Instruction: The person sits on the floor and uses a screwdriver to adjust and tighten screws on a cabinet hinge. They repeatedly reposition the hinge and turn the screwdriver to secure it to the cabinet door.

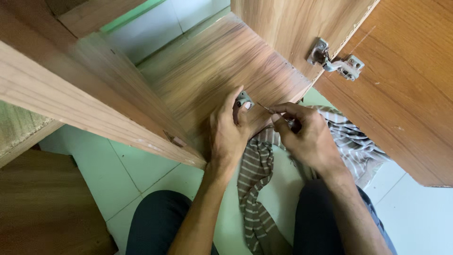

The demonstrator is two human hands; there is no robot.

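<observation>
Left hand [229, 130] presses small metal fitting [243, 99]; right hand [306, 134] pinches thin tool [267, 109].

— What's that little grey thing [244, 99] on the wooden panel [222, 71]?

— A small metal fitting, squarish, lying flat near the panel's front edge. Most of it is covered, so only its top and one corner show.

— And the thin bit beside it?

— A slim metal tool or screw [265, 108]; I can't tell which. It's slanted, tip toward the fitting, just beside it but not touching as far as I can see.

— The panel itself?

— Brown wood grain, smooth, tilted away from us, with a slightly chipped right edge. The fitting sits close to that near corner.
</observation>
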